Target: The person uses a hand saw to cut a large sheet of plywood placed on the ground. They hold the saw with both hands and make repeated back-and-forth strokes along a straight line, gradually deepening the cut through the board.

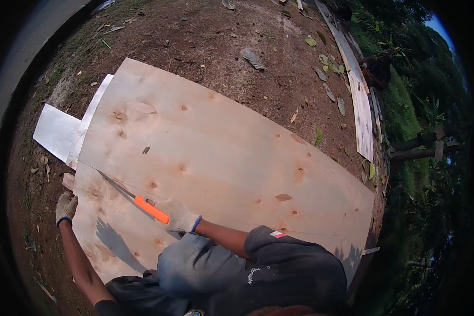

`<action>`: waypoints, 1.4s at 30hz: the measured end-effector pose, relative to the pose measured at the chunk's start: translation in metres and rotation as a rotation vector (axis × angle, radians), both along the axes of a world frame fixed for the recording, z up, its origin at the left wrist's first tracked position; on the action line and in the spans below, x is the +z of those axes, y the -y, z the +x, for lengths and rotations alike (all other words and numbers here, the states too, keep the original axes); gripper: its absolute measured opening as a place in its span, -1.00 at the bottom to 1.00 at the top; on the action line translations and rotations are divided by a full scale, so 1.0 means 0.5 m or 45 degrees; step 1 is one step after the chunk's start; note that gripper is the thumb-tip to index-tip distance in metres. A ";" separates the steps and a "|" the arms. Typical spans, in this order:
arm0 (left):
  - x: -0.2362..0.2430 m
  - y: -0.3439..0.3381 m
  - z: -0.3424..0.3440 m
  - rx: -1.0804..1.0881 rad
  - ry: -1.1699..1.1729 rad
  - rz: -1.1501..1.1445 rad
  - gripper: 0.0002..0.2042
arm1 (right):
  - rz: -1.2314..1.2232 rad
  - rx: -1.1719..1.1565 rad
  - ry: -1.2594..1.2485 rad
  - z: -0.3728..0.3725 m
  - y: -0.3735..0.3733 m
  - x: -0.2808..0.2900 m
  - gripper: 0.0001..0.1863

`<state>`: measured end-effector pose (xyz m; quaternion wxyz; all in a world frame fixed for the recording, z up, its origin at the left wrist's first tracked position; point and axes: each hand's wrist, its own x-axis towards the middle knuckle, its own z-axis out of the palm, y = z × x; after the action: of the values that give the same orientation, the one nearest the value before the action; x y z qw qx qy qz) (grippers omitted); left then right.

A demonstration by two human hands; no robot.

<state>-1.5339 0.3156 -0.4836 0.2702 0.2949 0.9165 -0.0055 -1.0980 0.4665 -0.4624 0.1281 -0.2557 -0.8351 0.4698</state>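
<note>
A large plywood sheet (221,158) with brown knots lies in front of me and under my body. My right hand (178,215), in a pale knitted glove with a blue cuff, is closed round the orange handle of a handsaw (151,209). The saw's narrow dark blade points up and left, lying along a thin line near the sheet's left edge. My left hand (66,207), gloved alike, is closed at that left edge, just below a small wood piece (68,181). Its fingertips are partly hidden. My bent knee (195,260) rests over the sheet's near part.
Pale flat panels (58,131) stick out under the sheet's left end. Bare soil (205,42) with dry leaves lies beyond. Long boards (361,116) stretch along the right, near another person (378,71) and dense greenery. A grey concrete edge (31,42) curves along the far left.
</note>
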 end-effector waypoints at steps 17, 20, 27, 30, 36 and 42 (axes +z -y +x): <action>-0.103 -0.070 0.050 -0.205 0.091 0.046 -0.45 | -0.177 -0.101 0.042 0.097 0.022 0.059 -0.74; -0.116 -0.107 0.145 -0.376 0.170 -0.007 -0.32 | -0.061 -0.099 0.022 0.065 0.017 -0.049 -0.71; -0.113 -0.021 0.116 -0.313 0.240 -0.230 -0.20 | -0.052 0.110 0.232 0.103 -0.003 0.111 -0.41; -0.128 -0.033 0.115 -0.332 0.259 -0.224 -0.09 | -0.027 0.106 0.191 0.049 -0.016 0.041 -0.48; -0.128 0.008 0.108 -0.184 0.325 -0.239 -0.18 | 0.162 0.059 0.083 0.048 0.034 0.029 -0.54; -0.116 -0.040 0.132 -0.317 0.220 -0.198 -0.19 | 0.041 0.000 0.044 0.026 -0.001 0.021 -0.58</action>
<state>-1.4680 0.3358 -0.5417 0.3672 0.3838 0.8430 -0.0845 -1.0850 0.4669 -0.4522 0.1176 -0.2618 -0.8446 0.4520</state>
